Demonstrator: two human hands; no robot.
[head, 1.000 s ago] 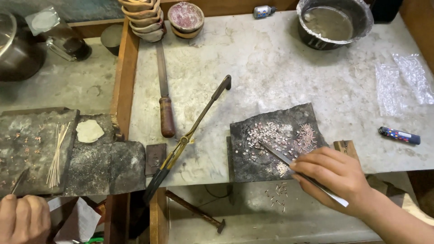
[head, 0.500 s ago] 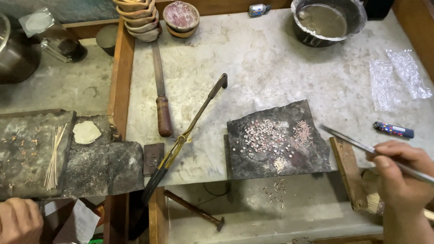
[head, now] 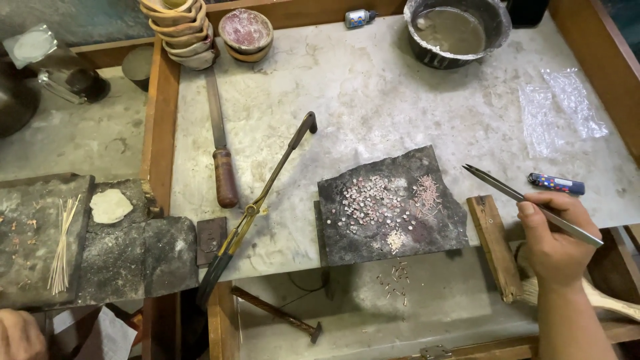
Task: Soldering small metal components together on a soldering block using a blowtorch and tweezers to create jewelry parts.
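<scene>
Looking down from the head camera, a grey stone-topped table [head: 400,113] edged in brown wood is seen. At its right front edge the right hand [head: 553,237] is closed in a firm grip around a pair of long, slim steel tweezers [head: 527,200], whose pointed tips are held out to the upper left, just beside but clear of a dark, rough charred slab [head: 390,207]. On that slab small pale round pieces and short thin wire bits are spread, and a few more bits are scattered on the lower ledge in front of it. A short brown wooden block [head: 493,243] is seen between the slab and the hand. At the lower left corner only part of the left hand [head: 20,337] is shown, and whether it is open or holding anything cannot be told. Left of the slab a long metal torch with a yellow-brass joint [head: 263,200] is laid diagonally, and beside it a wooden-handled file [head: 220,143]. At the far edge a dark metal bowl of cloudy liquid [head: 457,30], a stack of clay cups [head: 177,30], and crumpled clear plastic bags [head: 557,110] are placed.
</scene>
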